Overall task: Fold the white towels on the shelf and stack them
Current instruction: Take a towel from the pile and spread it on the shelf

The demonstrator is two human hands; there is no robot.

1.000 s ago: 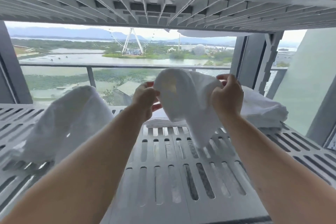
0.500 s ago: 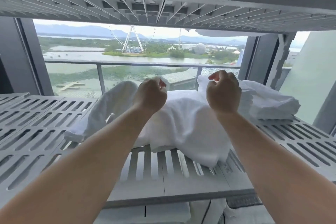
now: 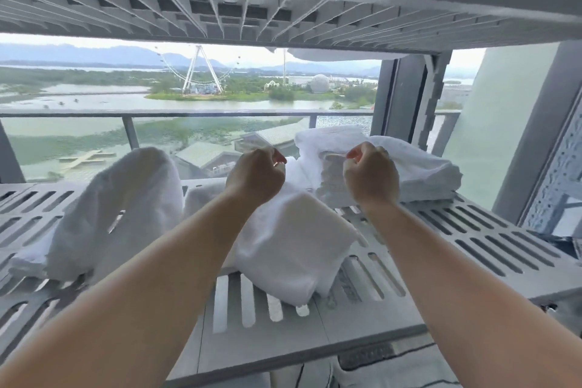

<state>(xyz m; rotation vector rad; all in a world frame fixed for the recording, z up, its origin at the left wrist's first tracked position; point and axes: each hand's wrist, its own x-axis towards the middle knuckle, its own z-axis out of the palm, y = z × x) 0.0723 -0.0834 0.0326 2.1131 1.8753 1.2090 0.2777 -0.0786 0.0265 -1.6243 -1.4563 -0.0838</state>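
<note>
Grey slotted shelf (image 3: 472,239), window (image 3: 94,135) behind, white towel (image 3: 299,236), L hand (image 3: 255,178) & R hand (image 3: 371,178) curled, grip unclear.

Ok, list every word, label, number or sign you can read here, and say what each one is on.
No text can be read anywhere.
The loose towels, the folded stack and the slotted shelf show no print or tag.
The dark patch below the shelf's front edge has marks too blurred to read.
The buildings outside are too small to show any sign.
</note>
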